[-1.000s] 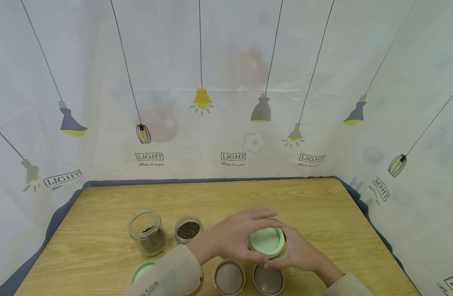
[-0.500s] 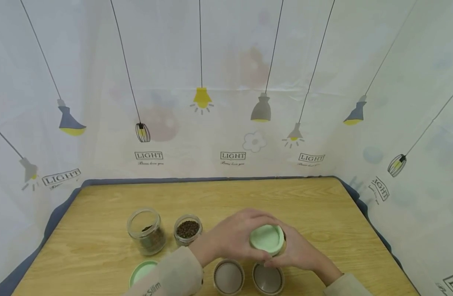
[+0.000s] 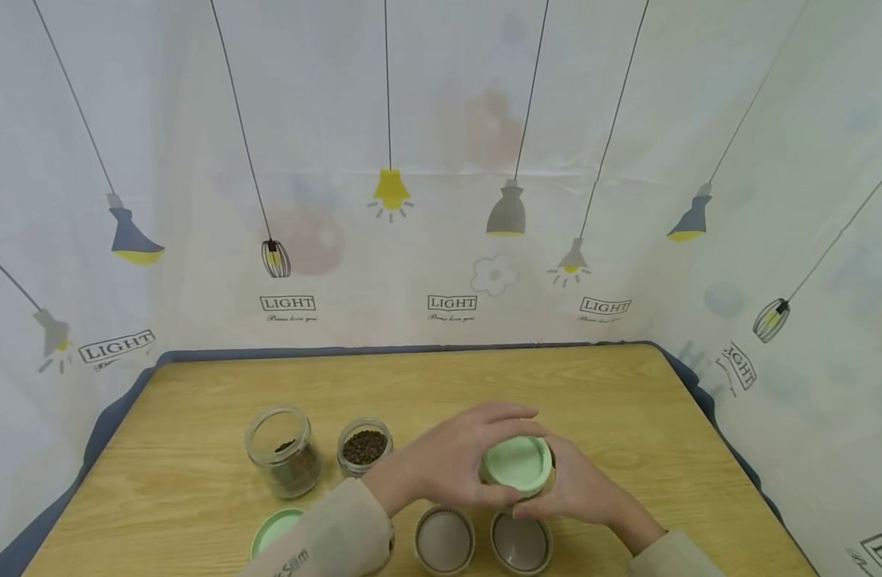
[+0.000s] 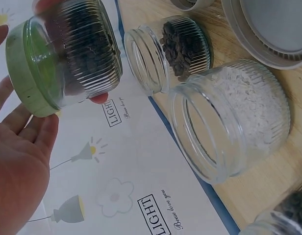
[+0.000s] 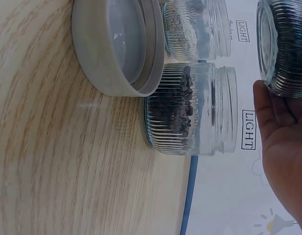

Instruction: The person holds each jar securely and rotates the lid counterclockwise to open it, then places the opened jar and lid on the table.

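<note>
Above the counter (image 3: 628, 401) we hold a ribbed glass jar (image 4: 87, 49): right hand (image 3: 577, 489) grips the slippery body, left hand (image 3: 451, 465) clasps its green lid (image 3: 517, 465).

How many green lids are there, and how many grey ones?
Green lids: 2 (one on the held jar, one lying on the table)
Grey lids: 2 (both lying on the table)
Total: 4 lids
</note>
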The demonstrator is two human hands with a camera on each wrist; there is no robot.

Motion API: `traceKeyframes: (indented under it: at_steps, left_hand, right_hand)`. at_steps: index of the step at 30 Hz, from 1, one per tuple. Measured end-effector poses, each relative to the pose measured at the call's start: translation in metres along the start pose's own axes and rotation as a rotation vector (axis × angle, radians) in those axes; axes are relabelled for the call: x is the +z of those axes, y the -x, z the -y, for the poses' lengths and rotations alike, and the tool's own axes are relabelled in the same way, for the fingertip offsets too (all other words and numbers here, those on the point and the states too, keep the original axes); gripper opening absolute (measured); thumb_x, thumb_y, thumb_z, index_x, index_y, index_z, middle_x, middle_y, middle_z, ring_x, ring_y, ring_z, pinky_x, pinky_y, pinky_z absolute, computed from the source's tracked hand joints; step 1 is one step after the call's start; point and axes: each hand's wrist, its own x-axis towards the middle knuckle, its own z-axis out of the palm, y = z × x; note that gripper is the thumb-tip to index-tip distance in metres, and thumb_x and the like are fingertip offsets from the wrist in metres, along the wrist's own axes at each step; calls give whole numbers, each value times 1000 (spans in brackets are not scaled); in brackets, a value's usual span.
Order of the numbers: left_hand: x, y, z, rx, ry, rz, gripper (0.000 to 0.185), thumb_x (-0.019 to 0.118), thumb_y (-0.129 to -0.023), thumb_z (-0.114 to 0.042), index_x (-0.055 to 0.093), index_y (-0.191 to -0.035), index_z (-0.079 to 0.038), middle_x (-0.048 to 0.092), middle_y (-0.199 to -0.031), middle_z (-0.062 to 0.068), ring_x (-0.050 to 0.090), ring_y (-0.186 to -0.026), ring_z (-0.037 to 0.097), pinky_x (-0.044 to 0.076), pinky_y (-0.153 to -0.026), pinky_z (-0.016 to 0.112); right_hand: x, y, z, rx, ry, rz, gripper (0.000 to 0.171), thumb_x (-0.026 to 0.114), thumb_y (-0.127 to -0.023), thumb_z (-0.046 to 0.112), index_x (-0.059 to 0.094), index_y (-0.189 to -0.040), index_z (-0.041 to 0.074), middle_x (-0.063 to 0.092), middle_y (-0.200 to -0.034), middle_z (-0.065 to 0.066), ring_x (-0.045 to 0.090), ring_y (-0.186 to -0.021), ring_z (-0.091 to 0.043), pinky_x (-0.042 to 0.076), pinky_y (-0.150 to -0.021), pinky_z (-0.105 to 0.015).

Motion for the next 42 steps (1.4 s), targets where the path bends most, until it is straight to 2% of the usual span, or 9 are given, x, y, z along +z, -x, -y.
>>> traceKeyframes:
  at_steps: [5, 9, 16, 20, 23, 27, 31, 37, 42]
  left_hand:
    - [0, -1, 0, 3, 18, 32, 64, 70, -82, -34, 48, -142, -27, 44, -151, 0, 41, -140, 15, 40, -111, 37]
    - [1, -3, -2, -20, 2, 3, 63, 72, -80, -36, 52, -139, -26, 52, -144, -4, 47, -134, 12, 44, -106, 32]
    - [7, -3, -7, -130, -108, -63, 64, 72, -78, -58, 54, -134, -32, 55, -132, -8, 50, -124, 11, 49, -95, 27]
    - [9, -3, -7, -128, -159, -79, 71, 70, -76, -65, 52, -136, -31, 54, -131, -7, 49, -124, 12, 48, -98, 29]
    - [5, -3, -6, -85, -122, -46, 75, 72, -76, -62, 48, -140, -31, 47, -144, -5, 44, -134, 15, 45, -106, 36]
    - [-4, -3, -5, -47, -22, 71, 75, 75, -80, -47, 42, -145, -30, 33, -157, -1, 34, -144, 19, 39, -112, 43]
    - [-8, -4, -4, -36, -7, 153, 73, 74, -80, -33, 42, -146, -31, 38, -156, 0, 38, -142, 19, 41, -111, 40]
    - [-7, -8, -5, -74, -47, 150, 69, 76, -75, -39, 50, -139, -36, 51, -141, -6, 47, -130, 13, 47, -100, 30]
    - [-2, -9, -10, -162, -109, 98, 64, 73, -73, -53, 52, -134, -42, 53, -122, -6, 48, -113, 10, 47, -85, 22]
  right_hand:
    - [0, 1, -1, 14, -14, 2, 84, 84, -73, 14, 40, -143, 25, 57, -129, -6, 59, -110, -14, 51, -91, -29]
    - [0, 1, -2, 10, -4, -3, 86, 84, -73, 14, 38, -145, 25, 57, -129, -5, 59, -110, -14, 51, -91, -30]
    - [-1, 1, -2, 62, -2, -12, 89, 85, -73, 18, 36, -147, 27, 57, -132, 0, 60, -112, -15, 51, -92, -30]
    - [0, 1, -3, 48, 8, -14, 86, 84, -74, 19, 37, -146, 25, 57, -131, -1, 60, -111, -15, 52, -92, -31]
    - [0, 1, -4, 23, 31, -12, 80, 84, -73, 19, 42, -141, 24, 59, -127, -2, 60, -110, -13, 52, -91, -30]
    - [0, 1, -4, 6, 45, -6, 76, 85, -73, 19, 45, -137, 26, 60, -125, -2, 60, -109, -12, 51, -91, -29]
    - [1, 1, -3, 20, 11, 14, 82, 85, -73, 16, 41, -142, 26, 57, -131, -2, 59, -112, -13, 50, -93, -28]
    - [4, 0, -3, 57, -17, 17, 88, 85, -73, 17, 37, -146, 25, 54, -138, -2, 58, -116, -14, 49, -96, -29]
    - [4, 1, -2, 63, -14, 17, 81, 83, -75, 18, 40, -143, 23, 58, -129, -4, 60, -108, -13, 52, -89, -29]
